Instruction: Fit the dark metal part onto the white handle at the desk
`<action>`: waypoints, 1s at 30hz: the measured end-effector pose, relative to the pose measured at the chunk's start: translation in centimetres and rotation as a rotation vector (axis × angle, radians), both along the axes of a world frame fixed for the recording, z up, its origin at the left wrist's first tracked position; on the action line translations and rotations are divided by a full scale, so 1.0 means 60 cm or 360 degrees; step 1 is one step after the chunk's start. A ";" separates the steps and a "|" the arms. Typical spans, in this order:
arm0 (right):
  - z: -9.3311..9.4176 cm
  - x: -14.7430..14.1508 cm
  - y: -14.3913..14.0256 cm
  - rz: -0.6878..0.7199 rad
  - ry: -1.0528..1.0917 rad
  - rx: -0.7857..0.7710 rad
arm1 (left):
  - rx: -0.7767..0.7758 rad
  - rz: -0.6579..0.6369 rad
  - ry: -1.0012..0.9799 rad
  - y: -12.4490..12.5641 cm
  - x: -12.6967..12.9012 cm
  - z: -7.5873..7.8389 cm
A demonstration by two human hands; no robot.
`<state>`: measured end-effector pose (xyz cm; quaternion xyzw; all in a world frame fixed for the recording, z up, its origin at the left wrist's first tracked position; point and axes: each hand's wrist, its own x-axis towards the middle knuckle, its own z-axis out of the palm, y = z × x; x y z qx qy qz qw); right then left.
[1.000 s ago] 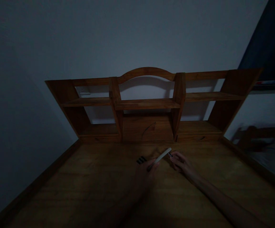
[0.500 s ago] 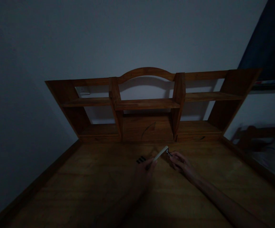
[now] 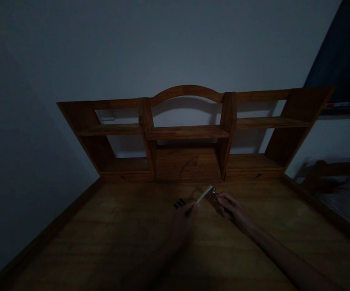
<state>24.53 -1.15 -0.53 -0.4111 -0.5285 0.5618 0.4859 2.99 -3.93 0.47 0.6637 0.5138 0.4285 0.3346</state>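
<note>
The white stick is over the wooden desk, pinched in the left hand; the right hand pinches a small metal piece at its tip

Left hand pinching, right hand pinching, both forearms extended forward.

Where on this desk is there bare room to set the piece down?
Bare wood spans the desk left of the left hand to its raised edge, and right of the right hand. Tight only between the hands: the pale stick and small dark pieces.
</note>
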 end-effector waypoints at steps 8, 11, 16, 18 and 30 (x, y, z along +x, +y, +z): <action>0.002 -0.002 0.003 0.0023 0.0053 0.0029 | 0.0016 0.0024 0.0076 0.009 -0.009 -0.006; 0.003 -0.005 0.003 0.0056 0.0095 0.0056 | -0.0004 0.0037 0.0078 0.009 -0.010 -0.004; -0.002 -0.006 0.006 0.0046 0.0114 0.0051 | -0.0014 0.0019 -0.0015 0.000 -0.004 0.005; -0.004 -0.005 0.007 0.0052 0.0116 0.0049 | -0.0002 -0.0010 -0.0040 -0.003 0.000 0.007; -0.009 -0.002 0.012 0.0101 0.0197 0.0020 | -0.0008 0.0092 0.0020 -0.002 0.002 -0.009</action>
